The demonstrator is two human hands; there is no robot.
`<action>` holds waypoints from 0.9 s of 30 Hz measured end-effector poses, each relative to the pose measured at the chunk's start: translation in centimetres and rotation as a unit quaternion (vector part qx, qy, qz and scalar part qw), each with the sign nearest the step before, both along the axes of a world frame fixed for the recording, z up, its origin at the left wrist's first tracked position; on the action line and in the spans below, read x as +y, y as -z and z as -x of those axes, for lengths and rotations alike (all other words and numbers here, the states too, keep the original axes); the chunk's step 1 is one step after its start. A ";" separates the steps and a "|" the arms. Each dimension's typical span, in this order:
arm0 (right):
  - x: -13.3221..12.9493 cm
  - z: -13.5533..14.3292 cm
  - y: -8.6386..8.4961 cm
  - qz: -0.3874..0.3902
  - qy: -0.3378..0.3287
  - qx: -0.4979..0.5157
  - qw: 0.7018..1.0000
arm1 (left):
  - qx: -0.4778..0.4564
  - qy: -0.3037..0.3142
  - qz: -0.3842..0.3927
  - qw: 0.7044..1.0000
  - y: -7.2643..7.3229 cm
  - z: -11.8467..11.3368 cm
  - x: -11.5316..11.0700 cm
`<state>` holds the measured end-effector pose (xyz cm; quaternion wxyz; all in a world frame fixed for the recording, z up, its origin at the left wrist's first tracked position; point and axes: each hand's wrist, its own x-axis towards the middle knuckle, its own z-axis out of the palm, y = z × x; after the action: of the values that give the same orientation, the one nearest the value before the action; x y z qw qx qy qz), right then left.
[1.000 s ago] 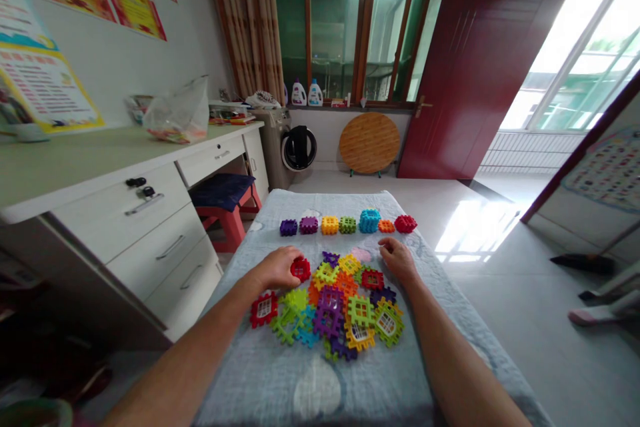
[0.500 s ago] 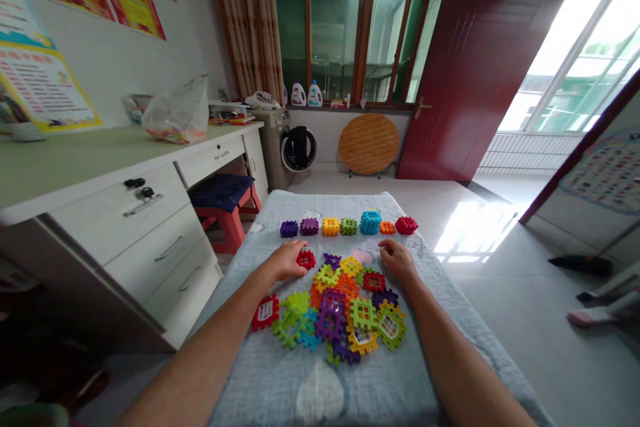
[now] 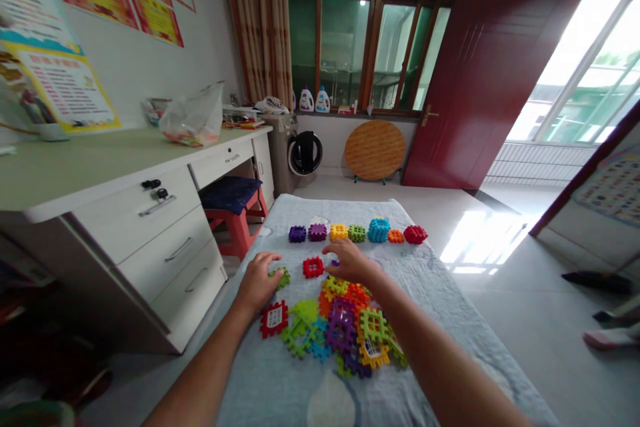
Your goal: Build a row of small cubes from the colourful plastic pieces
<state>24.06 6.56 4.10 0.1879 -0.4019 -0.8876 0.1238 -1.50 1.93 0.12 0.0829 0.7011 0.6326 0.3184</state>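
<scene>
Tiles (image 3: pixel 341 323) with notched edges are lying in a mixed pile on the cloth-covered desk (image 3: pixel 270 380), which I am viewing remotely. My left hand (image 3: pixel 257 282) is touching a green tile (image 3: pixel 283 278), thumb and fingers parted; whether it is gripping, I am not able to tell. My right hand (image 3: pixel 349 261) is hanging over the pile's far edge, thumb and fingers apart, a purple tile (image 3: pixel 335 262) showing between them. A red tile (image 3: pixel 313 267) is lying between the hands, and seven single-coloured stacks (image 3: pixel 357 233) are forming a row beyond.
</scene>
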 end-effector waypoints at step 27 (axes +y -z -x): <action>1.6 0.7 -2.3 -0.029 0.049 -0.089 0.994 | -0.072 -0.005 0.014 0.997 1.3 0.7 -0.4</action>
<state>23.37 8.16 6.43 0.1254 -0.4488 -0.8832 0.0521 -2.18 1.56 -1.22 0.1367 0.6719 0.6328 0.3597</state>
